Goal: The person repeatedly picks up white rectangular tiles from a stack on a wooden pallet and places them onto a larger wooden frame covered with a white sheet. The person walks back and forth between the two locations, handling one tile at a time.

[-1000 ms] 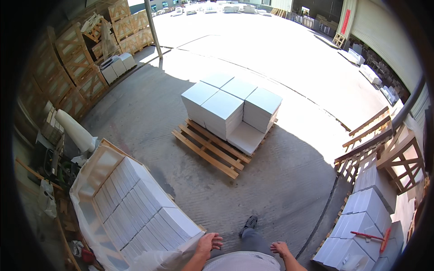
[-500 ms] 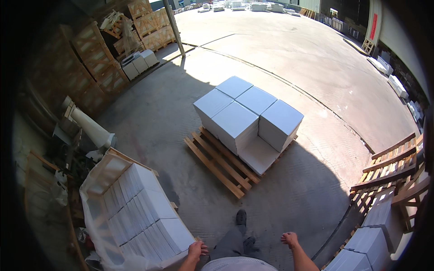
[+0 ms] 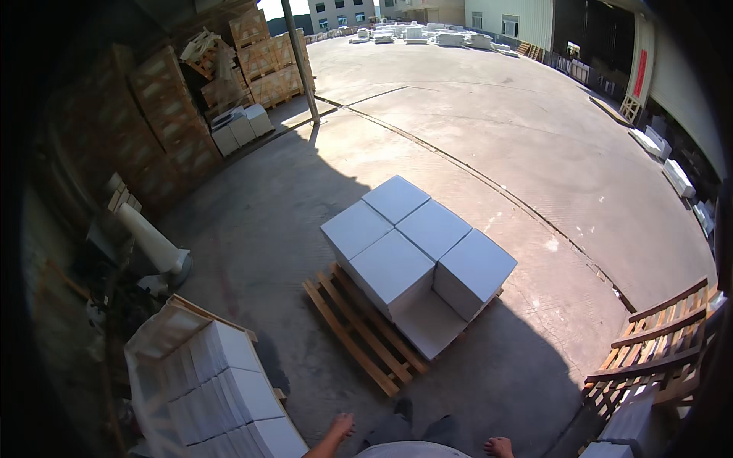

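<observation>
My left hand (image 3: 343, 425) hangs at the bottom of the view, fingers loosely bent and holding nothing. It is nearest to a wooden crate (image 3: 254, 333) packed with upright white slabs (image 3: 248, 393). At the lower right my right hand (image 3: 499, 447) is partly cut off by the edge, its fingers slightly curled and nothing seen in them. Ahead of me stands a wooden pallet (image 3: 359, 355) bearing several tall stacks of square white slabs (image 3: 392, 269). One near corner holds a much lower stack (image 3: 432, 320). Both hands are apart from the slabs.
Cloudy plastic sheeting (image 3: 149, 366) lines the crate. A pale column-shaped piece (image 3: 151, 238) leans at the left, below tall wooden crates (image 3: 172, 103). Slatted pallets (image 3: 649, 343) and white blocks (image 3: 611, 450) lie at the right. A metal post (image 3: 301, 69) stands farther back.
The view has tilted up and moved nearer to the loaded pallet. My left hand has gone from beside the crate's edge to a spot apart from it. My right hand sits lower in view.
</observation>
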The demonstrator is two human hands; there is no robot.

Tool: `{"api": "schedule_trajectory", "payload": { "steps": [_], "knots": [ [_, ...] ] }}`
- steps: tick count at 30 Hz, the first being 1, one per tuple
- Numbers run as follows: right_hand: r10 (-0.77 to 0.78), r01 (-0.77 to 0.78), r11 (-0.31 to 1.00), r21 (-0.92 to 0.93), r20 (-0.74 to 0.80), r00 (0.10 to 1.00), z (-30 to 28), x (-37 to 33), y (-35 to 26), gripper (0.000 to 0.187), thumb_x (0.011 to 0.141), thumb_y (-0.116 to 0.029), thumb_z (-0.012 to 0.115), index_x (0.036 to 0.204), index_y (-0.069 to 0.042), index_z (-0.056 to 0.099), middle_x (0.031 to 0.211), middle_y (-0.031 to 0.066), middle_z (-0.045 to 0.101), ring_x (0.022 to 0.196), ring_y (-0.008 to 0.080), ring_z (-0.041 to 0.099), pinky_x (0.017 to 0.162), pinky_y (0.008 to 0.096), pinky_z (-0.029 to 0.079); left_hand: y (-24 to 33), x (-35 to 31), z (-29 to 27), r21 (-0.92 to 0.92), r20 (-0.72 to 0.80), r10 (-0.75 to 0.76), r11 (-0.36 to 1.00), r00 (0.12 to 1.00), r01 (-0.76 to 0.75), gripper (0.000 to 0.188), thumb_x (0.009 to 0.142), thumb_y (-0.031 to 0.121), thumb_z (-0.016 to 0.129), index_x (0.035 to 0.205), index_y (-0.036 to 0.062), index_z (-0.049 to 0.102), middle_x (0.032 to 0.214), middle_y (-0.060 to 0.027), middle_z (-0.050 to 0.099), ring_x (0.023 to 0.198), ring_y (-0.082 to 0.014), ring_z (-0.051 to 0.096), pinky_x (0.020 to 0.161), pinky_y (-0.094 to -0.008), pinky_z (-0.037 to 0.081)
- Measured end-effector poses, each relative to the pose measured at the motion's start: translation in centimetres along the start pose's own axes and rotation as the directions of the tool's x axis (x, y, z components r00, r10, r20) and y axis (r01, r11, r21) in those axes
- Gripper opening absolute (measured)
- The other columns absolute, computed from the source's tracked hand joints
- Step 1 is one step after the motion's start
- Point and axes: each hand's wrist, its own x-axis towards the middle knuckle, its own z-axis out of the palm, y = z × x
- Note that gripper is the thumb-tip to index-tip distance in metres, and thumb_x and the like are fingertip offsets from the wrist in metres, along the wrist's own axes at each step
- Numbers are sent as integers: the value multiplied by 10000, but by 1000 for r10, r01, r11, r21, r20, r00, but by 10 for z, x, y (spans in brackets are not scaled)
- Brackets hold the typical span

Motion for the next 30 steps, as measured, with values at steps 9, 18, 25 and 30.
{"api": "schedule_trajectory", "payload": {
  "steps": [9, 18, 25, 30],
  "knots": [
    [11, -9, 976, -218, 8, 1000, -45, 143, -124, 195, 817, -135, 562, 880, 49, 583, 719, 96, 611, 579, 176, 597, 488, 282, 457, 159, -36, 98, -205, -35, 134, 969, 990, -138, 293, 901, 279, 471, 1044, 29, 527, 819, -101, 616, 558, -188, 612, 423, -286, 469],
    [26, 39, 935, -352, 179, 983, -19, 302, -305, 333, 841, -231, 566, 1010, 56, 580, 827, 105, 641, 676, 160, 611, 581, 279, 481, 174, -27, 240, -406, -86, -162, 907, 983, 114, 286, 906, 245, 476, 1070, 16, 527, 836, -113, 626, 573, -191, 619, 450, -293, 479],
    [194, -128, 959, -253, 257, 947, 73, 400, -327, 396, 857, -297, 594, 1032, 58, 571, 854, 112, 642, 674, 170, 591, 605, 271, 473, 208, 61, 352, -352, 30, -190, 917, 981, 188, 291, 923, 222, 477, 1116, 12, 536, 889, -109, 632, 632, -160, 613, 506, -260, 474],
    [279, -257, 957, -135, 177, 944, 149, 494, -300, 361, 877, -318, 574, 1027, 10, 594, 801, 79, 626, 660, 176, 566, 601, 301, 461, 190, 164, 410, -404, 89, -208, 886, 974, 226, 307, 922, 236, 480, 1123, 12, 539, 920, -114, 636, 671, -164, 616, 535, -259, 469]
  ]
}}
